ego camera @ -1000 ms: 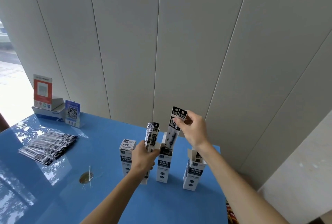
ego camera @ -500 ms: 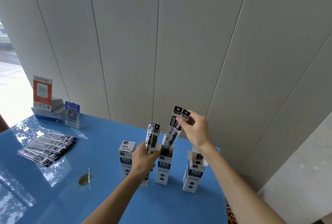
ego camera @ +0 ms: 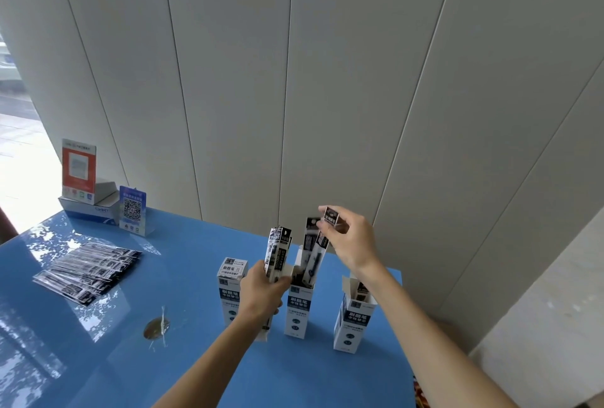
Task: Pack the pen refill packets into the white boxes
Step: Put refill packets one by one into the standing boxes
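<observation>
Three white boxes stand upright on the blue table: a closed left box (ego camera: 230, 280), an open middle box (ego camera: 298, 308) and an open right box (ego camera: 351, 319). My left hand (ego camera: 261, 290) grips a bundle of pen refill packets (ego camera: 278, 250) held upright between the left and middle boxes. My right hand (ego camera: 351, 241) pinches the top of one refill packet (ego camera: 313, 252) whose lower end sits inside the middle box's open top. The right box shows dark packet tops inside. A pile of loose refill packets (ego camera: 88, 268) lies at the left of the table.
A red-and-white sign (ego camera: 78, 174) on a white box and a blue QR-code stand (ego camera: 132, 211) sit at the table's back left. A brown spot (ego camera: 156, 331) marks the table (ego camera: 183, 358) near the front. A grey panelled wall rises right behind the boxes.
My right hand has lowered the pinched packet a little further into the middle box. My left hand and its bundle have stayed in place.
</observation>
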{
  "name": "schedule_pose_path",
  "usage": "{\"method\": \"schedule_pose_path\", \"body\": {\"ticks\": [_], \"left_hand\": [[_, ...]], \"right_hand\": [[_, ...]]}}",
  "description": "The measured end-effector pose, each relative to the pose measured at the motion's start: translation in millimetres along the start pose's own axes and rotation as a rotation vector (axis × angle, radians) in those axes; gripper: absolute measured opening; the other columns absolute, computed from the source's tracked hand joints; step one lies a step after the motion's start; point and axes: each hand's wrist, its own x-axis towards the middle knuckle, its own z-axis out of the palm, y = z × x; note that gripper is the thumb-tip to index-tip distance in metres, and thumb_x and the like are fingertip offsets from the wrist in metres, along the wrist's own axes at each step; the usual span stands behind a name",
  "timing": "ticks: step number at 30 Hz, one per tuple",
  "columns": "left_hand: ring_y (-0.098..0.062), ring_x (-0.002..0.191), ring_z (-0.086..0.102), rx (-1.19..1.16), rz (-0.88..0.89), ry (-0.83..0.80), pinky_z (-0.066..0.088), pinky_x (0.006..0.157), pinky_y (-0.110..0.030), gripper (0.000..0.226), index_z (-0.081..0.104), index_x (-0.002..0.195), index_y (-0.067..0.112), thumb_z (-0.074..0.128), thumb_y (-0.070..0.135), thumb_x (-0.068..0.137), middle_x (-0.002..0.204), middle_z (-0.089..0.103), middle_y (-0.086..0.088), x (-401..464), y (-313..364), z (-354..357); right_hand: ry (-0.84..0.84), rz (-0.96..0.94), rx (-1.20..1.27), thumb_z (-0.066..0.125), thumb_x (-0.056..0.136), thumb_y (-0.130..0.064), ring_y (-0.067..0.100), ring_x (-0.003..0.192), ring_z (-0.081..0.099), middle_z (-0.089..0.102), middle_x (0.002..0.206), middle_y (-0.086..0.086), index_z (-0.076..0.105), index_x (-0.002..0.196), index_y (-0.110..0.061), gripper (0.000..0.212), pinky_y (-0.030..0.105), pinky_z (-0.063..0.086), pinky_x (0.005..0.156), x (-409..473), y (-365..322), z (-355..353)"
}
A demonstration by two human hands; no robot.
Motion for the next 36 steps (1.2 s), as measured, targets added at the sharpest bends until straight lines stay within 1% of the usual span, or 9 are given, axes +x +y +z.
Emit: {"method": "schedule_pose_path", "body": {"ticks": [3, 7, 10, 16, 23, 26, 28, 32, 36], "left_hand": [[-0.017, 0.046, 0.051, 0.012, -0.001, 0.004, 0.043, 0.042, -0.024, 0.014, 0.057, 0.087, 0.002, 0.066, 0.011, 0.082, 0.063, 0.056, -0.006, 0, 0, 0], [-0.017, 0.047, 0.052, 0.018, 0.010, 0.004, 0.044, 0.042, -0.024, 0.015, 0.058, 0.088, 0.002, 0.067, 0.013, 0.083, 0.064, 0.057, -0.007, -1, 1, 0], [-0.017, 0.048, 0.053, 0.021, 0.007, 0.004, 0.044, 0.042, -0.024, 0.015, 0.058, 0.089, 0.003, 0.067, 0.013, 0.083, 0.065, 0.058, -0.008, -1, 1, 0], [-0.016, 0.047, 0.053, 0.024, 0.016, 0.014, 0.043, 0.041, -0.024, 0.014, 0.057, 0.086, 0.007, 0.068, 0.014, 0.083, 0.066, 0.059, -0.007, -2, 1, 0], [-0.015, 0.045, 0.053, -0.010, 0.048, 0.013, 0.044, 0.041, -0.023, 0.027, 0.053, 0.080, 0.007, 0.075, 0.024, 0.081, 0.063, 0.057, -0.004, -4, 3, -6], [-0.015, 0.046, 0.054, -0.045, 0.051, 0.007, 0.046, 0.042, -0.024, 0.030, 0.054, 0.083, 0.005, 0.075, 0.026, 0.081, 0.063, 0.057, -0.005, -6, 6, -10], [-0.016, 0.047, 0.055, -0.059, 0.056, 0.003, 0.046, 0.043, -0.025, 0.029, 0.055, 0.083, 0.006, 0.076, 0.027, 0.081, 0.062, 0.058, -0.004, -7, 8, -12], [-0.015, 0.046, 0.055, -0.070, 0.088, -0.016, 0.047, 0.044, -0.027, 0.027, 0.054, 0.081, 0.009, 0.075, 0.026, 0.081, 0.061, 0.059, -0.003, -7, 11, -17], [-0.016, 0.046, 0.054, -0.103, 0.094, -0.032, 0.047, 0.044, -0.027, 0.028, 0.054, 0.080, 0.007, 0.076, 0.025, 0.081, 0.059, 0.057, -0.003, -11, 14, -20]], "right_hand": [[0.019, 0.006, 0.004, 0.067, 0.087, -0.016, 0.006, 0.073, 0.061, 0.068, 0.083, -0.010, 0.070, 0.109, -0.018, 0.022, 0.016, 0.049, 0.070, 0, -1, -3], [0.032, 0.009, 0.006, 0.069, 0.086, -0.016, 0.010, 0.075, 0.064, 0.068, 0.082, -0.009, 0.071, 0.105, -0.017, 0.019, 0.020, 0.051, 0.072, -1, -2, -4], [0.023, -0.004, 0.014, 0.070, 0.086, -0.018, 0.002, 0.075, 0.062, 0.068, 0.084, -0.010, 0.071, 0.105, -0.016, 0.020, 0.012, 0.048, 0.069, -3, -1, -2], [-0.283, 0.096, -0.159, 0.078, 0.078, -0.025, 0.011, 0.089, 0.058, 0.063, 0.105, -0.001, 0.063, 0.118, -0.018, 0.043, 0.004, 0.039, 0.068, -7, 8, 4], [-0.203, 0.115, -0.085, 0.081, 0.072, -0.035, 0.012, 0.083, 0.061, 0.067, 0.091, -0.001, 0.068, 0.100, -0.021, 0.034, 0.015, 0.047, 0.071, -12, 12, 5], [-0.170, 0.079, -0.204, 0.079, 0.076, -0.028, 0.013, 0.072, 0.055, 0.064, 0.079, 0.000, 0.068, 0.091, -0.016, 0.023, 0.024, 0.048, 0.069, -17, 14, 9], [-0.280, 0.083, -0.350, 0.079, 0.077, -0.028, 0.015, 0.074, 0.056, 0.064, 0.079, 0.000, 0.069, 0.091, -0.015, 0.022, 0.032, 0.049, 0.071, -19, 16, 11], [-0.356, 0.057, -0.498, 0.079, 0.075, -0.036, 0.018, 0.084, 0.056, 0.061, 0.093, 0.000, 0.064, 0.111, -0.018, 0.043, 0.029, 0.044, 0.071, -23, 13, 14], [-0.279, -0.034, -0.427, 0.077, 0.078, -0.023, 0.012, 0.073, 0.049, 0.055, 0.084, -0.001, 0.057, 0.094, -0.017, 0.027, 0.026, 0.044, 0.067, -25, 12, 19]]}}
